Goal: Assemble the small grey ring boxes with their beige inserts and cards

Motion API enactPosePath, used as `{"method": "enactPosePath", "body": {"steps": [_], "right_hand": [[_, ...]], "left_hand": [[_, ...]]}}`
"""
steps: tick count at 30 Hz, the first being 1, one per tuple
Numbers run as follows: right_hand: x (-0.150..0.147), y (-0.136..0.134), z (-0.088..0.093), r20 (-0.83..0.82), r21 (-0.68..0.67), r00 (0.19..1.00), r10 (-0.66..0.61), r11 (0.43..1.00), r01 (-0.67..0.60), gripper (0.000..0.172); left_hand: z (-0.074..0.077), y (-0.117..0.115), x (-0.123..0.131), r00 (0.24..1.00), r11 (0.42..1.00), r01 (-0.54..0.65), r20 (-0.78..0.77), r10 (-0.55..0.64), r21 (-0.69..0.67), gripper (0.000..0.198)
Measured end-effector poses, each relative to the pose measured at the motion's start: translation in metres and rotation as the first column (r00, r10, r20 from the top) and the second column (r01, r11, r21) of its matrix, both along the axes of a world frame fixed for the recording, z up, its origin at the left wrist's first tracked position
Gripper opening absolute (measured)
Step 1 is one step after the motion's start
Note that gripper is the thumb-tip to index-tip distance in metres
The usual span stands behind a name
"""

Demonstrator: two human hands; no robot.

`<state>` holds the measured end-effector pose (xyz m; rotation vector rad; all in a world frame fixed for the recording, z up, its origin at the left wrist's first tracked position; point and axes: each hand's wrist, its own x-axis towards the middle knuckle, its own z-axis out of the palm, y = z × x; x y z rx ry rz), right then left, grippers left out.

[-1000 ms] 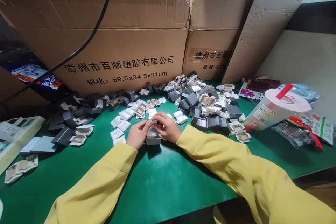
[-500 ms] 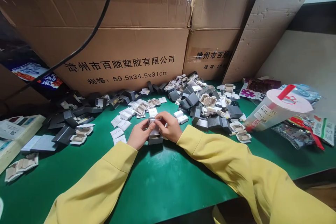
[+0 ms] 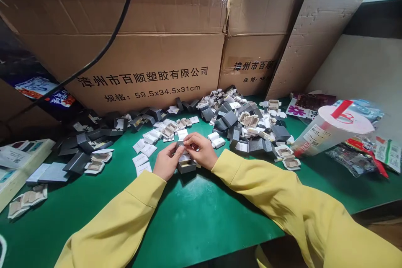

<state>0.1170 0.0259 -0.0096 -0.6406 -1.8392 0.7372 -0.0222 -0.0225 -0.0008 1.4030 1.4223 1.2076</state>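
Observation:
A small dark grey box (image 3: 187,166) stands with its lid up on the green table, between my two hands. Something pale shows inside it. My left hand (image 3: 167,161) is closed on the box's left side, thumb over the lid. On the right, my right hand (image 3: 201,150) pinches at the lid with bent fingertips; whether it also holds a small piece there is hidden. White printed cards (image 3: 140,159) lie just left of the box. Small white folded inserts (image 3: 216,140) rest to the right of my right hand.
A heap of dark boxes and white inserts (image 3: 248,123) lies at the back right. More dark boxes (image 3: 84,142) are at left. A drink cup (image 3: 323,132) stands at right beside snack packets (image 3: 354,159). Large cartons (image 3: 150,58) wall the back; a black cable (image 3: 116,29) hangs in front.
The box has turned slightly and more of its pale inside shows below my fingers. My hands have shifted only a little, staying at the lid.

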Motion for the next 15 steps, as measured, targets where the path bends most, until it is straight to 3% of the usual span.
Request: {"method": "enactPosePath", "body": {"steps": [9, 15], "right_hand": [[0.0005, -0.0011, 0.0001, 0.071, 0.000, 0.994, -0.085, 0.996, 0.085, 0.010], [0.0010, -0.0022, 0.0017, 0.141, 0.020, 0.989, -0.042, 0.999, 0.039, 0.018]], "left_hand": [[0.0005, 0.0003, 0.0000, 0.995, 0.995, 0.097, 0.015, -0.096, -0.028, 0.040], [-0.0043, 0.0033, -0.0011, 0.993, 0.999, 0.044, 0.106, -0.041, -0.031, 0.042]]}}
